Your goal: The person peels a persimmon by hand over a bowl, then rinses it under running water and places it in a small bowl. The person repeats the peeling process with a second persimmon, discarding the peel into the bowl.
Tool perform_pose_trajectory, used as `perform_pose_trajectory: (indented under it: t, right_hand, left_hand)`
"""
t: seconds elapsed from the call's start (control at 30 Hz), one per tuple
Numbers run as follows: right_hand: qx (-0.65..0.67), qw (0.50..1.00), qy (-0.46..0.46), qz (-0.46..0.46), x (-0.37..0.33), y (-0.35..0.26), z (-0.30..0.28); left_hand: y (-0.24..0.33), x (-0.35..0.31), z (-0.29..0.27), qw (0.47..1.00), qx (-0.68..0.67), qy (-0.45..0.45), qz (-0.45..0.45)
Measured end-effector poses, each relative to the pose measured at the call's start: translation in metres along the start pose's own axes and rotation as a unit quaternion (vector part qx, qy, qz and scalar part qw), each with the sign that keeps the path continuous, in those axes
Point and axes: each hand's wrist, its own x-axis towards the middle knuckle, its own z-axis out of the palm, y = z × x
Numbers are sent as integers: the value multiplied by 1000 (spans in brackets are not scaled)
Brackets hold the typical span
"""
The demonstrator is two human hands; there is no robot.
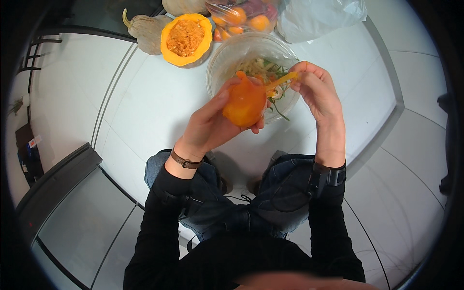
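Note:
A smooth, glossy orange fruit (245, 102), which looks like a persimmon, rests in my left hand (210, 117), whose fingers and thumb are wrapped round it. From its upper right side a yellow-orange strip of peel (280, 82) stretches across to my right hand (317, 90). That hand pinches the strip's far end between thumb and fingertips. Beneath both hands stands a clear round plastic tub (220, 57) holding green and pale plant scraps (278, 71) and some orange bits. The fruit and my left hand cover part of the tub.
Behind the tub lie a cut-open pumpkin (209, 40) with its orange flesh facing up, a whole long-necked squash (145, 33), a clear bag of orange fruit (258, 22) and a whitish plastic bag (321, 17). A dark-framed panel (63, 193) stands at the left. My knees are close below the tub.

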Motion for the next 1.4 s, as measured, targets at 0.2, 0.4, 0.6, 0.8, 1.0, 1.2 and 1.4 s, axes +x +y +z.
perform_pose_trajectory:
  t: [0.2,0.4,0.6,0.8,1.0,1.2,1.4]
  right_hand:
    - [-35,999,25,-16,2,8,6]
    - [-98,990,83,-56,4,14,8]
    - [-247,952,143,-112,7,20,14]
    - [-375,902,72,-203,-10,19,36]
    - [-394,856,53,-331,-24,11,57]
    - [-401,790,77,-457,-32,13,75]
    - [-388,781,93,-480,-37,18,84]
  left_hand:
    - [2,-2,1,997,-69,-35,5]
    - [2,-6,2,996,-80,-24,-6]
    - [2,-6,2,989,-116,-86,2]
    - [-6,3,2,990,-96,9,99]
    - [-11,10,2,987,-35,68,143]
    - [-18,14,8,983,11,90,159]
    - [-26,18,10,974,56,93,200]
